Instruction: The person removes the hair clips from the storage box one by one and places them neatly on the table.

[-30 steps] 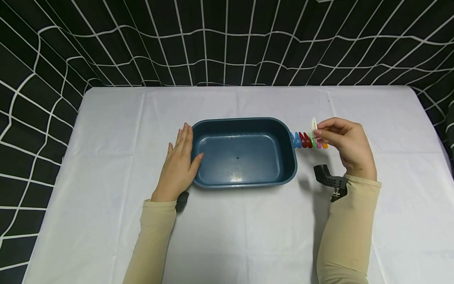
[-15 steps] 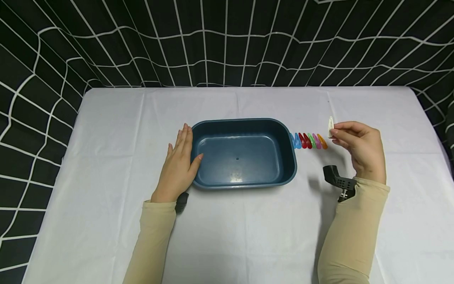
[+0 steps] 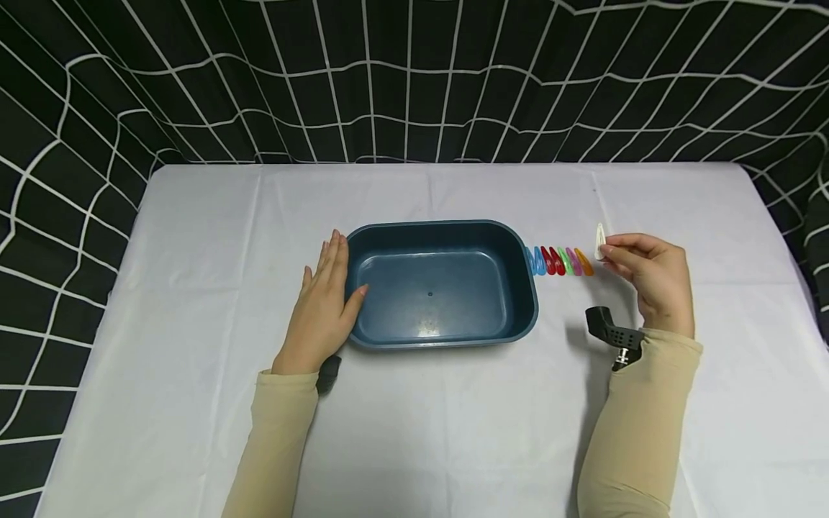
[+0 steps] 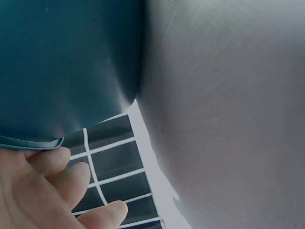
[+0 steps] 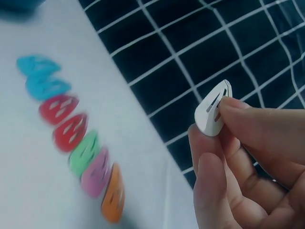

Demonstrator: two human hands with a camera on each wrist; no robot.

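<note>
My right hand (image 3: 657, 277) pinches a white snap hair clip (image 5: 212, 109) between thumb and fingers, holding it up just right of a row of hair clips. In that row, the orange clip (image 3: 584, 262) lies nearest, then a pink clip (image 5: 95, 174), a green clip (image 5: 83, 153), red clips (image 5: 70, 132) and blue clips (image 5: 46, 87). With straight fingers, my left hand (image 3: 317, 309) rests against the left end of a dark blue plastic basin (image 3: 440, 344), its thumb over the rim. In the left wrist view, its fingertips (image 4: 74, 179) show below the basin's edge.
A white cloth (image 3: 401, 432) covers the table. Black fabric with a white grid (image 3: 414, 86) hangs behind and at the sides. A black wrist camera mount (image 3: 612, 334) juts from the right sleeve.
My right hand has moved right with the white hair clip, away from above the row, so the pink and orange clips show fully. My left hand stays on the basin.
</note>
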